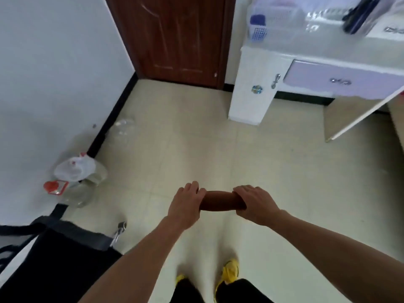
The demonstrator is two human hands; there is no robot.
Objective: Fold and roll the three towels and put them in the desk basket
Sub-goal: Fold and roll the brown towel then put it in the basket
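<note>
A brown towel, rolled into a tight cylinder, lies level in the air in front of me above the tiled floor. My left hand grips its left end, fingers curled over the top. Its right end is held by my right hand in the same way. A pale purple basket with a perforated wall stands on the white desk at the upper right, well away from the roll. The view is blurred and the basket's inside is not visible. No other towel shows.
A dark wooden door is straight ahead. Clear plastic bottles and a bag lie by the left wall. A black fabric surface fills the lower left. The desk has a lilac drawer. Bare tiled floor lies between.
</note>
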